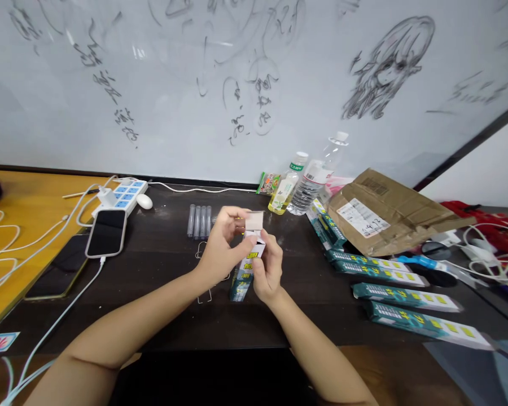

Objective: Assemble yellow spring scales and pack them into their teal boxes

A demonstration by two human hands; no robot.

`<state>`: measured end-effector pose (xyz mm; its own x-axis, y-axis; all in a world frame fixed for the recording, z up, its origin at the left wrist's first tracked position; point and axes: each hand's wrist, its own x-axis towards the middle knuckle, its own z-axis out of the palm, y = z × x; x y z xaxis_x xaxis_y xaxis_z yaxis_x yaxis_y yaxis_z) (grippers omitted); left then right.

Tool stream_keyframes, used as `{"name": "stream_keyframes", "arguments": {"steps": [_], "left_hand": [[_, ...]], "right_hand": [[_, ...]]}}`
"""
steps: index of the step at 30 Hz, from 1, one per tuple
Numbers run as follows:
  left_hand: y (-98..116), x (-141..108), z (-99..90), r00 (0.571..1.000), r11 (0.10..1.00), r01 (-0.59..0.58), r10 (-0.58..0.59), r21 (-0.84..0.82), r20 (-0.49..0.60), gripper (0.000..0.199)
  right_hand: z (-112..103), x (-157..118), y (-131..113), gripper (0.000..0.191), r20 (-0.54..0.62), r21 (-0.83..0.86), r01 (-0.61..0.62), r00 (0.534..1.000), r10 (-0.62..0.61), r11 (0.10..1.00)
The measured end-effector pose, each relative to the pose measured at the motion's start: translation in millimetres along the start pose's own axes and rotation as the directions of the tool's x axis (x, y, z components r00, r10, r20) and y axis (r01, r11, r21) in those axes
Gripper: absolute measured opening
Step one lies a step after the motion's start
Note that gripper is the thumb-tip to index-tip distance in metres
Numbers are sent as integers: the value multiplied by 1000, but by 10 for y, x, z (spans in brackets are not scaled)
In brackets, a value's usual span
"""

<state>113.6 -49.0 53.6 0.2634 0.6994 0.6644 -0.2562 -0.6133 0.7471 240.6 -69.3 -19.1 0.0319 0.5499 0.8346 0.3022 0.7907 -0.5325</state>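
In the middle of the head view, a narrow green-and-white cardboard box [242,282] with yellow lettering is held tilted over the dark table, its end flap [254,220] standing up. My right hand [269,269] is closed around the box's upper part, thumb on its printed face. My left hand [225,239] is at the open end, its thumb pressed on the edge and its fingers behind the flap. What lies inside the box is hidden. Behind my left hand lie several clear plastic tubes [197,221] side by side. Bent wire pieces [205,296] are partly covered by my hands.
Several similar boxes [427,324] lie at the right beside a brown cardboard parcel [364,211]. Two bottles, one a water bottle [311,186], stand by the whiteboard [173,84]. At the left are a phone [106,233], a power strip [127,197] and loose cables.
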Motion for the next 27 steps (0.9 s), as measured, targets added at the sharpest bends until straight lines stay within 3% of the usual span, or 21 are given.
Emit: {"name": "stream_keyframes", "arguments": {"steps": [2, 4, 10, 18, 23, 27], "left_hand": [[24, 23, -6, 998, 998, 28, -25, -60, 58, 51], [48, 36, -17, 992, 996, 40, -29, -84, 119, 62], [76, 9, -48, 977, 994, -108, 101, 26, 188, 22], [64, -12, -69, 961, 983, -177, 165, 36, 224, 26], [84, -5, -50, 981, 977, -150, 128, 151, 143, 23], [107, -4, -43, 978, 968, -182, 159, 174, 138, 24]], "right_hand": [[0, 10, -19, 45, 14, 14, 12, 1000, -12, 1000], [2, 21, -41, 43, 26, 25, 17, 1000, -18, 1000], [54, -3, -37, 45, -41, 84, -26, 999, 30, 996], [73, -7, -38, 37, -76, 91, -14, 997, 21, 996], [65, 8, -58, 37, -52, 119, 9, 999, -3, 993], [67, -12, -43, 37, -47, 100, -2, 999, 7, 995]]}}
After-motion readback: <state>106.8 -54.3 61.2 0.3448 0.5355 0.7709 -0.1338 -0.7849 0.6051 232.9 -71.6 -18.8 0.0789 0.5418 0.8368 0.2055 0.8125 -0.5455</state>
